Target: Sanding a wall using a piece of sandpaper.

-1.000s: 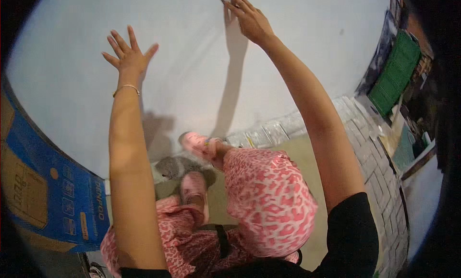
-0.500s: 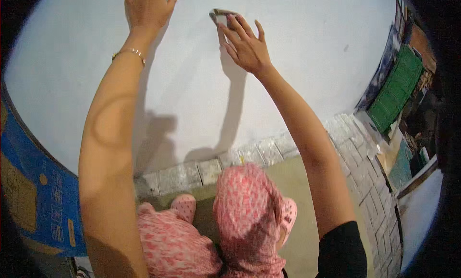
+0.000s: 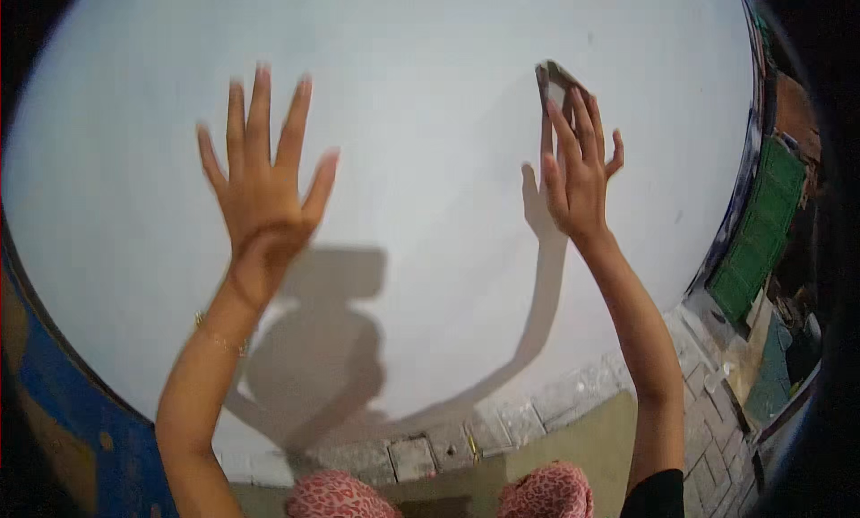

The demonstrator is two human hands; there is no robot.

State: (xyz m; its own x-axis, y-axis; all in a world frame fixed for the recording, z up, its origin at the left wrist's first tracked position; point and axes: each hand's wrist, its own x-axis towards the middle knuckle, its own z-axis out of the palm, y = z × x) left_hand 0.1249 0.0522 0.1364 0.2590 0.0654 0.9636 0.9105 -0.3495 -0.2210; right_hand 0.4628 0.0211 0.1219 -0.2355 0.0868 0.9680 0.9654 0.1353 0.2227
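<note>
A white wall [image 3: 430, 178] fills most of the view ahead of me. Against it, on the right, my right hand [image 3: 580, 173] rests its outstretched fingers on a flat, thin piece [image 3: 554, 73] with dark edges and a paler middle. Part of that piece is hidden behind the fingers, and its exact kind is unclear. My left hand [image 3: 264, 182] is spread wide on the left, palm toward the wall and holding nothing. Whether it touches the wall I cannot tell. A thin bracelet [image 3: 219, 337] circles my left wrist.
A band of grey bricks [image 3: 412, 458] runs along the wall's foot. My patterned pink knees [image 3: 345, 496] show below. To the right are a green panel [image 3: 760, 231], clutter and grey paving [image 3: 717, 428]. A blue printed sheet [image 3: 67, 410] lies lower left.
My view has tilted up the wall. My right hand, with the flat piece, has shifted right. My whole left hand now shows, fingers spread; earlier its fingertips were cut off by the top edge.
</note>
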